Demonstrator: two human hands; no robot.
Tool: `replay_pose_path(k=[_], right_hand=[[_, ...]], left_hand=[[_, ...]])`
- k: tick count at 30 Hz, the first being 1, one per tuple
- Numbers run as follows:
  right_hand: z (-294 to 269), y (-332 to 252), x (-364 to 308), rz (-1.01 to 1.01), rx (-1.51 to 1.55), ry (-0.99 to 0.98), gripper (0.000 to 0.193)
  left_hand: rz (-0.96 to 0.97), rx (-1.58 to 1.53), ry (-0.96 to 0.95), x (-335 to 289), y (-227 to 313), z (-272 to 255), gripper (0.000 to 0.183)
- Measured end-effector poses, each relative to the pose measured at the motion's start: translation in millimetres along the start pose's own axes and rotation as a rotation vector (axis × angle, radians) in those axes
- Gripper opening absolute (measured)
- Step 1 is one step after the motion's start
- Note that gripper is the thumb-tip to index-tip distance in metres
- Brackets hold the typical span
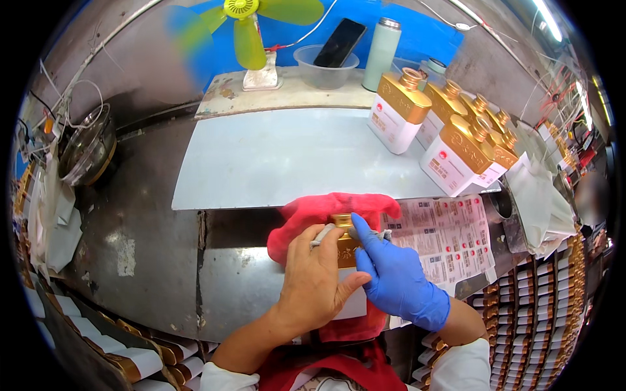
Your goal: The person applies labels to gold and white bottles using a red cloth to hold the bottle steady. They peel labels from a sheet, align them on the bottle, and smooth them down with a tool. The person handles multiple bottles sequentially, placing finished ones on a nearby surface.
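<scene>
A bottle with a gold shoulder (347, 258) and white lower body lies on a red cloth (306, 212) in front of me, its neck pointing away. My bare left hand (303, 283) is closed at the left of the neck, pinching one end of a thin greyish-white rag (322, 236). My right hand (404, 280), in a blue glove, is closed at the right of the neck, where more of the rag shows. The index finger lies along the neck. The rag's middle, by the neck, is mostly hidden behind my fingers.
Several similar bottles (456, 153) stand at the right of a pale board (274, 156). A printed label sheet (450, 234) lies right of the cloth. Behind are a fan (251, 39), a plastic bowl (326, 75) holding a phone, and a green flask (383, 55). Stacked bottles (528, 313) flank me.
</scene>
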State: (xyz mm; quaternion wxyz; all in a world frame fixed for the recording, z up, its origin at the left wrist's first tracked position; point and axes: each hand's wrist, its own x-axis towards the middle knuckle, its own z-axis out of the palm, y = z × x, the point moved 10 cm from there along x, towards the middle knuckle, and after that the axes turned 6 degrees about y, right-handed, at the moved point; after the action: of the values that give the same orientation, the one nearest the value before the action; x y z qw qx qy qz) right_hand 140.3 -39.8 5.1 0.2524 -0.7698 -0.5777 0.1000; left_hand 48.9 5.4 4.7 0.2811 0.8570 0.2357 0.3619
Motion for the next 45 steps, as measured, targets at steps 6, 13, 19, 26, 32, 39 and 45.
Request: replay_pose_path(k=[6, 13, 19, 26, 32, 39, 45], right_hand=[[5.2, 15.9, 8.0, 0.017, 0.061, -0.020, 0.059], [20.3, 38.2, 29.9, 0.149, 0.329, -0.287, 0.065], [19.7, 48.8, 31.6, 0.167, 0.373, -0.326, 0.063], [1.9, 69.0, -0.1, 0.213, 0.465, -0.094, 0.059], [5.9, 87.2, -23.5, 0.346, 0.430, -0.064, 0.061], [12.1, 83.5, -27.2, 0.303, 0.462, -0.013, 0.062], [21.5, 88.5, -27.5, 0.307, 0.507, 0.016, 0.061]], left_hand=[[-0.043, -0.078, 0.003, 3.2, -4.7, 5.0, 0.062], [-0.096, -0.174, -0.028, 8.3, -20.1, 12.4, 0.031], [-0.408, -0.403, -0.056, 10.3, -58.3, 16.8, 0.027], [0.217, -0.127, -0.148, 3.8, -14.7, 12.9, 0.048], [0.266, -0.018, 0.037, -7.2, -3.8, 5.2, 0.058], [0.104, 0.113, 0.129, 0.8, 2.0, 4.3, 0.059], [-0.403, -0.350, -0.032, 16.0, -56.6, 24.2, 0.037]])
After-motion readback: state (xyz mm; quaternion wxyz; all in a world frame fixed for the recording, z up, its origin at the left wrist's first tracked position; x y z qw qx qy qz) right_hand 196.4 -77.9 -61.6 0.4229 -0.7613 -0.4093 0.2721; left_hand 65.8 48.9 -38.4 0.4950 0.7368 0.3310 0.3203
